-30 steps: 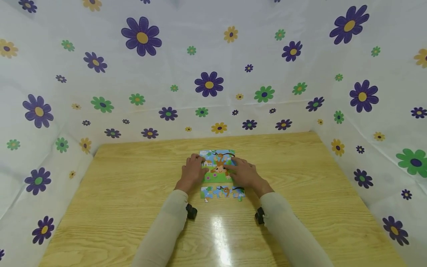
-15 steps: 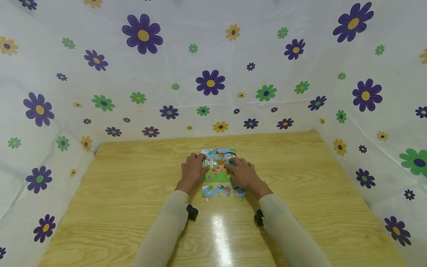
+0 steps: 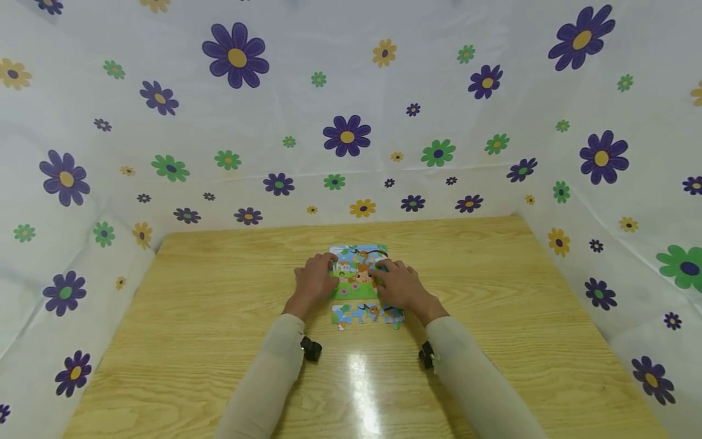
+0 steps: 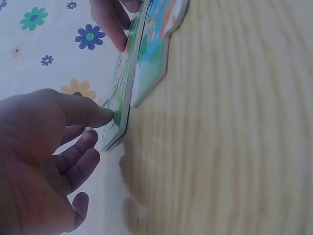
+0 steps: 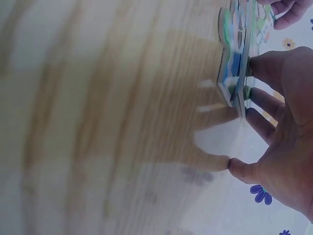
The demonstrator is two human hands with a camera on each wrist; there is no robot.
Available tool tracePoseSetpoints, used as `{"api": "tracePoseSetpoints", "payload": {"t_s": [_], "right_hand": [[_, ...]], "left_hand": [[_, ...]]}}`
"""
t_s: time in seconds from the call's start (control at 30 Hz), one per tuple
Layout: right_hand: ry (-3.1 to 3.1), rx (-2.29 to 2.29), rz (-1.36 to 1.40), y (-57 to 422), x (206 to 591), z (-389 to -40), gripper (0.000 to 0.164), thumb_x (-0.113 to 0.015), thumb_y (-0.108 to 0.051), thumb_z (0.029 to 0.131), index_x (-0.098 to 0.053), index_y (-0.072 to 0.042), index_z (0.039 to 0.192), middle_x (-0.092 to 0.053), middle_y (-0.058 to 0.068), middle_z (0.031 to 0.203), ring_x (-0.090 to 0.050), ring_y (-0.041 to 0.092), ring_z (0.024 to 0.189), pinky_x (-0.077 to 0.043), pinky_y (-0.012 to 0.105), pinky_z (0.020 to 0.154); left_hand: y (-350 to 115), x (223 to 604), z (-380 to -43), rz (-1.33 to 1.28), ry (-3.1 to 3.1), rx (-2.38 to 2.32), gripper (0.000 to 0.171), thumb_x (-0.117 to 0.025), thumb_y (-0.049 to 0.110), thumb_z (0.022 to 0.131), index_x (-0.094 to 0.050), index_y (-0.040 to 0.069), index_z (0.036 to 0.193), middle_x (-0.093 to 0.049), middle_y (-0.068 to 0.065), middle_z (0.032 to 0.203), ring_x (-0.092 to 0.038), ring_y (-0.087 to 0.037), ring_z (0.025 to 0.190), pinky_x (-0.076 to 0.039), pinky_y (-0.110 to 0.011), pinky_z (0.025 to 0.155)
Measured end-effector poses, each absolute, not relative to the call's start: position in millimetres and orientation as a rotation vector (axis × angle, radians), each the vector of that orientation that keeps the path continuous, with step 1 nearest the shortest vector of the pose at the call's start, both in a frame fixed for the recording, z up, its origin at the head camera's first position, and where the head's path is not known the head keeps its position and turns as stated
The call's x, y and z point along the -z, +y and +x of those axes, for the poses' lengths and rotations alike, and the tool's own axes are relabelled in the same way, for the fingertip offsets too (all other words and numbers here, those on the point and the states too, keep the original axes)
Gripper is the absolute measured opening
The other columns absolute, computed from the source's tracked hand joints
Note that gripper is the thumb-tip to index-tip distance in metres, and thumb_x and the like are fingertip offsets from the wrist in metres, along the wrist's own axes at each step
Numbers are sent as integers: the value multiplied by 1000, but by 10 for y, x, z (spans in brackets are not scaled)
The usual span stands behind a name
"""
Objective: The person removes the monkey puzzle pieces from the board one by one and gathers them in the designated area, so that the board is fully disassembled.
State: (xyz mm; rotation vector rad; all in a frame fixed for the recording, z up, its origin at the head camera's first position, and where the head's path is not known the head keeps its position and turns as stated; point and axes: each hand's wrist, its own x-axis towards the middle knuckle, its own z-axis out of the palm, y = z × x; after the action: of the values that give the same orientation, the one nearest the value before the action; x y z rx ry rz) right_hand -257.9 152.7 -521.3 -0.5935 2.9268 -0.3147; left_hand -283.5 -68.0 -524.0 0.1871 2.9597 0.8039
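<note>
A jigsaw puzzle (image 3: 356,289) with a monkey, a house and green grass lies in the middle of the wooden table. My left hand (image 3: 314,279) is at its left side, thumb tip touching the picture near the edge and the other fingers loosely bent. In the left wrist view the puzzle's lower corner (image 4: 113,132) shows just past that thumb. Over the right side rests my right hand (image 3: 403,285), its thumb and fingertips touching the puzzle and its little finger spread away. Nearer to me lies a row of puzzle pieces (image 3: 372,314), its right end partly beside the right hand.
The wooden table (image 3: 219,341) runs back to a white cloth (image 3: 296,110) printed with purple, green and yellow flowers, which stands around three sides. A bright light reflection (image 3: 362,390) lies on the tabletop between the two sleeved forearms.
My left hand has slid slightly to the left, its thumb drawing back from the house toward the puzzle's edge. The right hand has stayed nearly still on the right side.
</note>
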Motion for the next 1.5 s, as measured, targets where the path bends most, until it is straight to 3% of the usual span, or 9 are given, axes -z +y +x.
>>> {"api": "tracePoseSetpoints", "payload": {"t_s": [0.17,0.47,0.8,1.03,1.5], "right_hand": [[2910,361,-586,1517,5207,-2571,46,-50,-38,100,-48,-24,144,-40,5,149,-41,34,132,-35,59,101],[2912,329,-564,1508,5224,-2572,49,-52,-39,99,-47,-23,145,-39,6,149,-39,37,133,-35,61,102],[2944,369,-569,1492,5185,-2510,46,-53,-35,99,-49,-21,143,-41,8,146,-40,37,130,-34,62,100],[2927,342,-556,1495,5205,-2560,48,-52,-38,100,-47,-23,145,-39,6,149,-39,37,132,-34,61,102],[2923,365,-574,1495,5193,-2555,47,-53,-38,99,-48,-23,144,-40,7,148,-40,38,131,-35,62,101]], "left_hand": [[-713,5195,-2783,190,2970,-806,43,-69,25,87,-57,18,128,-61,-1,111,-58,-21,104,-35,-55,92],[-761,5175,-2598,301,2986,-808,45,-74,33,84,-59,18,124,-58,-5,117,-59,-23,102,-37,-53,89],[-786,5082,-2345,492,2999,-760,43,-75,35,82,-61,14,116,-60,-5,110,-59,-25,99,-40,-54,85],[-807,5043,-2181,566,2964,-674,42,-76,41,81,-62,18,114,-59,0,109,-54,-23,103,-37,-50,84],[-879,5067,-1970,648,2915,-603,41,-78,32,78,-64,19,114,-60,4,115,-52,-22,107,-33,-48,85]]}}
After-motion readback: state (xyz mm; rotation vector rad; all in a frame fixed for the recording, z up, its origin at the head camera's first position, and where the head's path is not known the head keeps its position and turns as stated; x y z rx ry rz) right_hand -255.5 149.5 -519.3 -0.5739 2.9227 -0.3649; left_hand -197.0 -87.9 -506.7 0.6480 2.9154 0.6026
